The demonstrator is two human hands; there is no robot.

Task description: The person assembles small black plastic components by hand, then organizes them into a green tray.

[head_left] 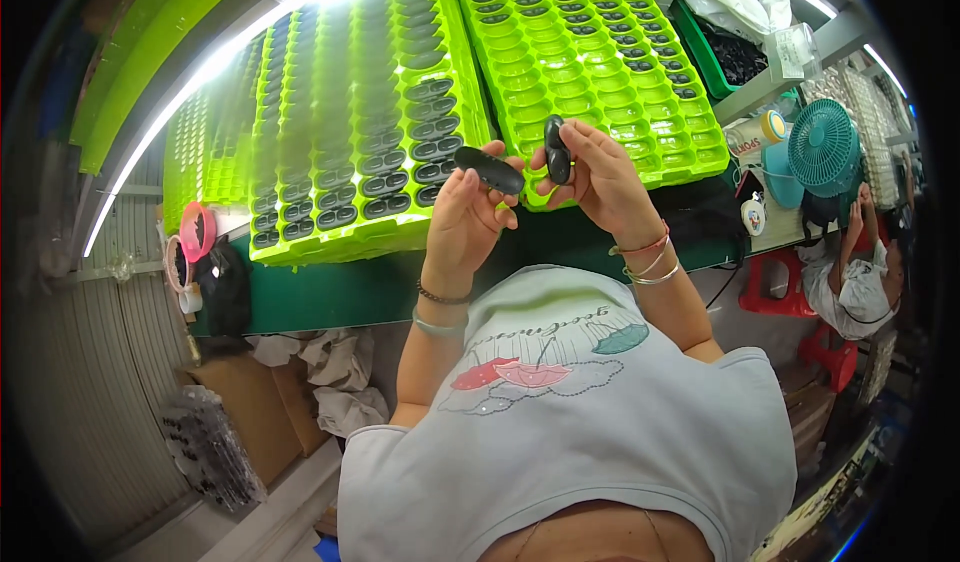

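Head view is showing me both hands raised over the near edge of a green bench (330, 297). The left hand (462, 217) is pinching a dark oval shell (489, 171) by one end, thumb under it and fingertips curled over the top, so the piece is sticking out toward the right. The right hand (598, 174) is holding a second shell (557, 150) upright between thumb and forefinger, the other fingers loosely spread behind it. The two pieces are sitting close together but apart.

Behind the hands two lime trays are lying side by side. The left tray (345, 132) is carrying dark shells in most pockets; the right tray (600, 62) is showing mostly bare pockets near the hands, with filled ones further back.

I am judging the risks this way: both grips are light fingertip pinches on smooth, rounded parts, so a twist could let one slip and drop to the bench or into the lap. The left shell is held only at its end, which gives it leverage to swing. A piece knocking the tray rim could also jolt seated shells out of their pockets.

A teal fan (822, 147) is standing at the right, with another person (858, 277) seated beyond it.
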